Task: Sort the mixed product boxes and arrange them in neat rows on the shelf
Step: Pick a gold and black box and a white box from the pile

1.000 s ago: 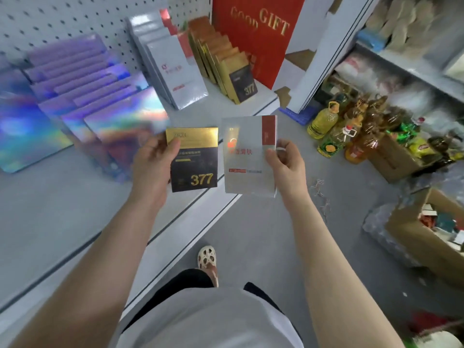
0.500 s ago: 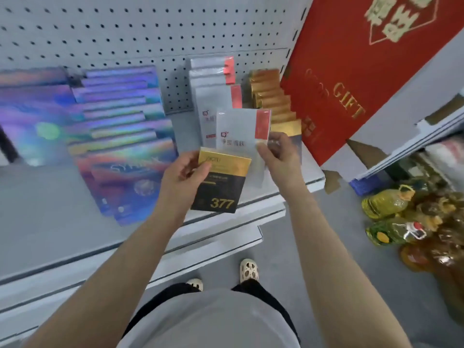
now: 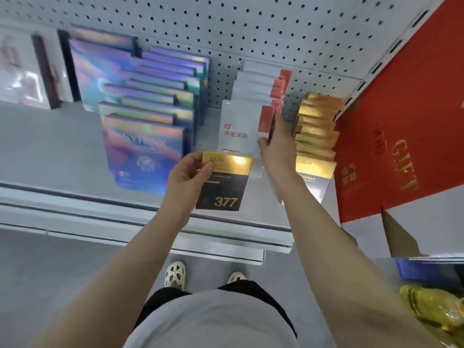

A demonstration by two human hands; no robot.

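My left hand (image 3: 187, 178) grips a black-and-gold box marked 377 (image 3: 224, 182) by its left edge, over the front of the grey shelf (image 3: 50, 156). My right hand (image 3: 277, 146) holds a white box with a red stripe (image 3: 241, 129) by its right edge, at the front of the row of white and red boxes (image 3: 261, 81). To the right stands a row of gold-topped boxes (image 3: 317, 126). A row of holographic boxes (image 3: 150, 116) stands to the left.
A large red gift box (image 3: 406, 126) leans at the shelf's right end. A pegboard wall (image 3: 226, 23) backs the shelf. Bare shelf surface lies at the left. Yellow oil bottles (image 3: 431, 310) sit on the floor at the lower right. My feet stand below the shelf edge.
The view swung from the floor area to the shelf. My right hand carried the white box forward to the front of the white row. My left hand kept the 377 box near the shelf edge.
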